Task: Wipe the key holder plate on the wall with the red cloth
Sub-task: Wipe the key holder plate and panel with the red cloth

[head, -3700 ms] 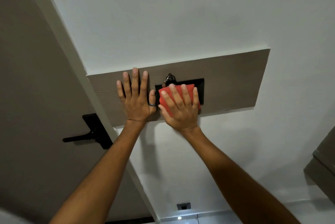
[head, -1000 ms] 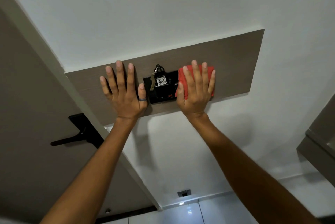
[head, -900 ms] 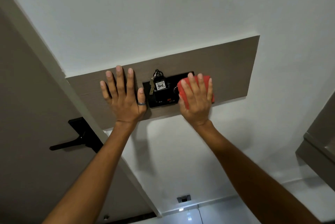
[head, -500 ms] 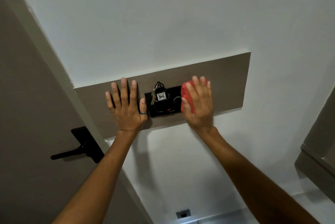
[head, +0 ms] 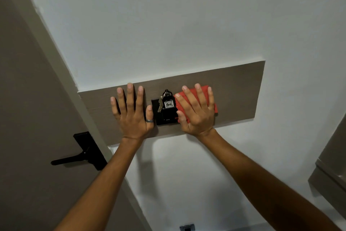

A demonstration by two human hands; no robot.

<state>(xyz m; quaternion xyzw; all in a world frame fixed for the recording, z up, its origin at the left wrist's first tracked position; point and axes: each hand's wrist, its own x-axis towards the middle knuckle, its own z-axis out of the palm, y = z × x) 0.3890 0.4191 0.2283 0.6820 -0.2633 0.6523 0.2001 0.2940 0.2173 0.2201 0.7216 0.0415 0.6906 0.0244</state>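
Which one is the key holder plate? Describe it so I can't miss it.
Find the long brown panel on the white wall. The key holder plate is the small black rectangle between the two hands; only it has keys and a tag marked 406 hanging on it.

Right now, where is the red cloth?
In the head view, the red cloth is flat under the right hand, right of the keys.

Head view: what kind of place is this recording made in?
Probably a hotel or apartment entryway. A door with a black lever handle stands left of a wall panel carrying a black key holder plate, whose key tag reads 406, like a room number.
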